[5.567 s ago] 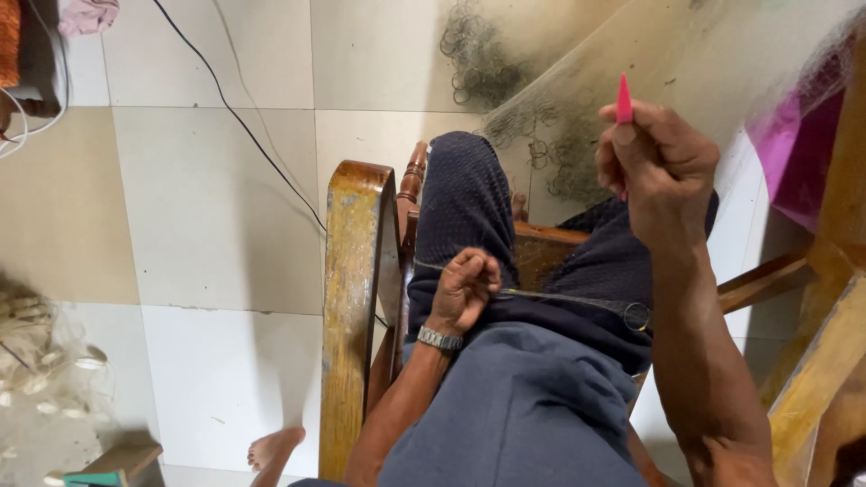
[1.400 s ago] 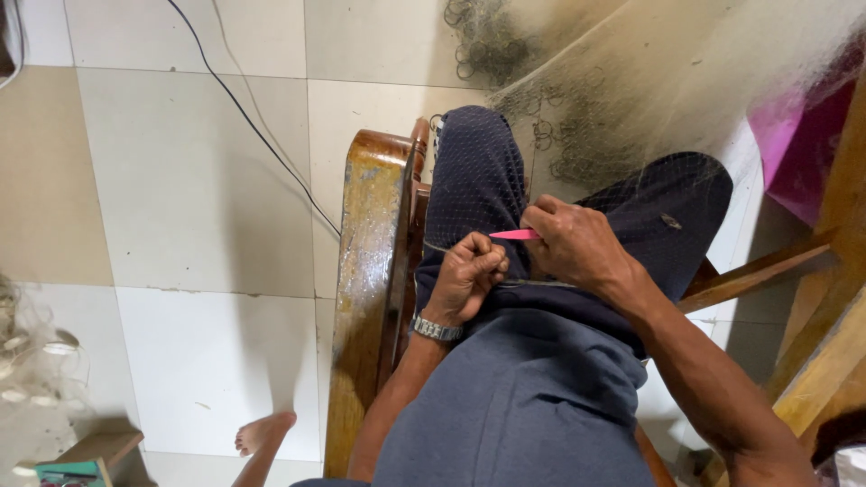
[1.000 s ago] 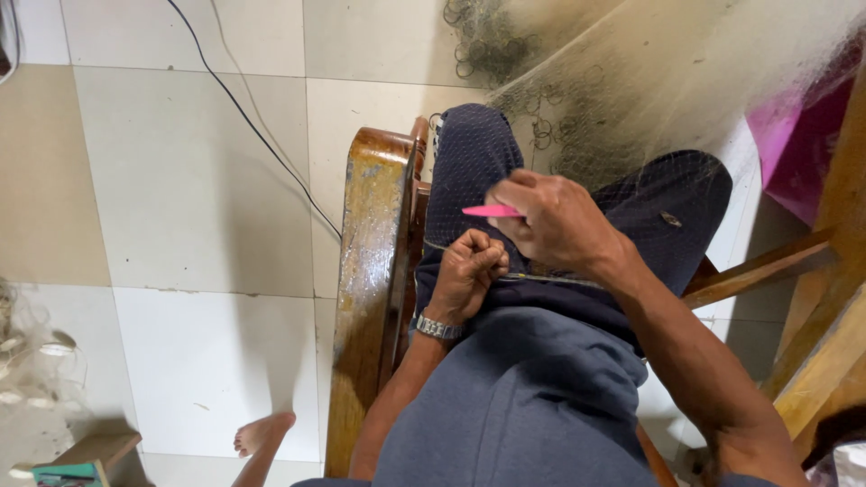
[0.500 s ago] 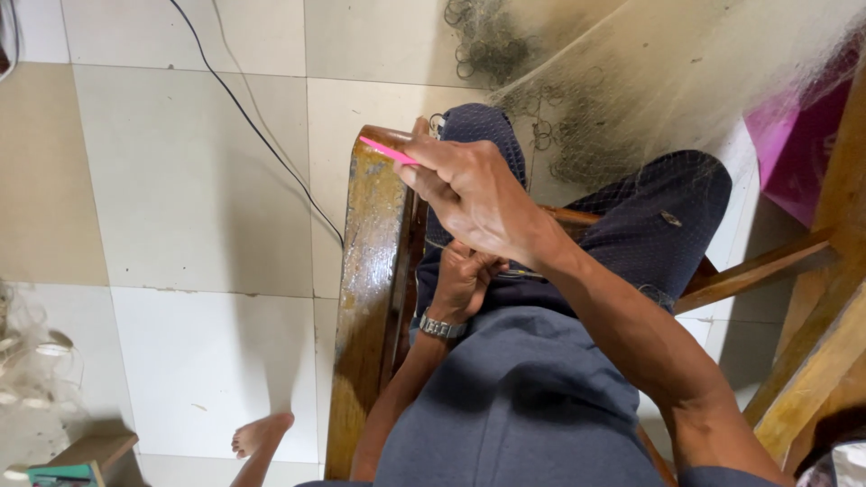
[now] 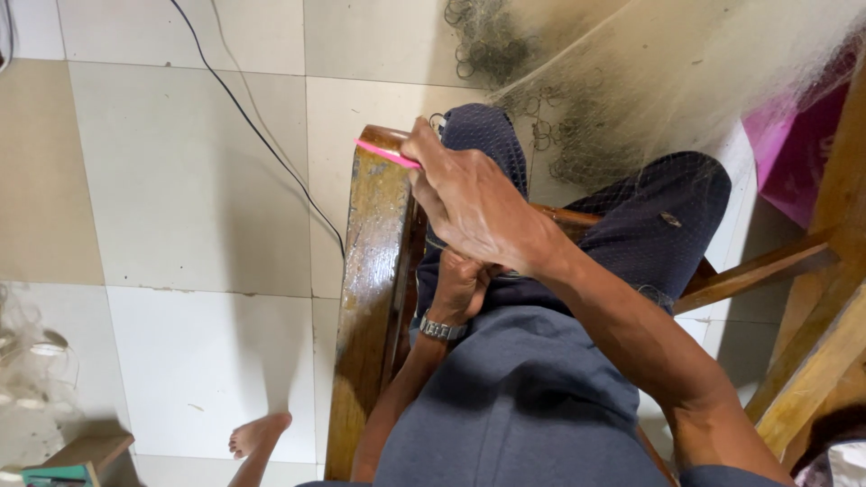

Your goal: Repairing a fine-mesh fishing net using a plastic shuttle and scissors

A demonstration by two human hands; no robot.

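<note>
The right hand (image 5: 478,212) pinches a slim pink plastic needle (image 5: 386,154) above the glossy wooden armrest (image 5: 370,298); below it, the left hand (image 5: 462,287) is fisted on fine mesh netting (image 5: 631,117).

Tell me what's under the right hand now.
Under the right hand sits the left hand, fist closed on the lap, wristwatch showing. What its fingers pinch is covered; the pink tool pokes out leftward.
</note>
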